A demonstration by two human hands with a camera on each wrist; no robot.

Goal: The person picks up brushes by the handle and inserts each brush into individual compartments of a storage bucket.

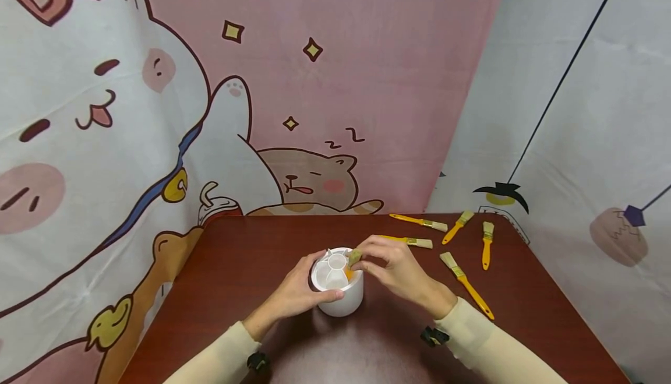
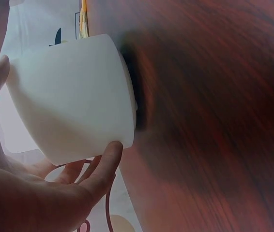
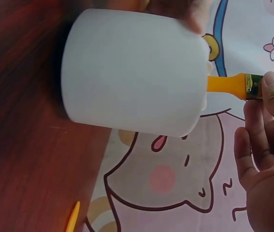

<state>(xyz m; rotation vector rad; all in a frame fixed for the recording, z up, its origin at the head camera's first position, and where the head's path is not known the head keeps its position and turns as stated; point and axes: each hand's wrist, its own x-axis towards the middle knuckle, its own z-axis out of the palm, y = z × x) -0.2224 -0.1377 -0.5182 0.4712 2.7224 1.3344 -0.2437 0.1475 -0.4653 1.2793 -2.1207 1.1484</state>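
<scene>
A white round holder (image 1: 343, 303) with a divided top stands on the table in the head view. My left hand (image 1: 303, 286) grips it from the left, thumb near the front rim. In the left wrist view, fingers (image 2: 109, 159) curl against the holder's side. On its right, my right hand (image 1: 393, 264) pinches a paintbrush (image 3: 226, 84) between thumb and fingers at the metal band. The brush is bristles up, and its yellow handle goes down into a compartment, the lower end hidden by the holder's wall.
Several yellow-handled paintbrushes lie to the right on the dark red-brown table (image 1: 251, 244), one of them a long brush (image 1: 468, 286) near my right forearm. Part of another brush (image 1: 419, 243) is hidden behind my right hand. Cartoon-printed cloth (image 1: 398, 81) hangs behind the table.
</scene>
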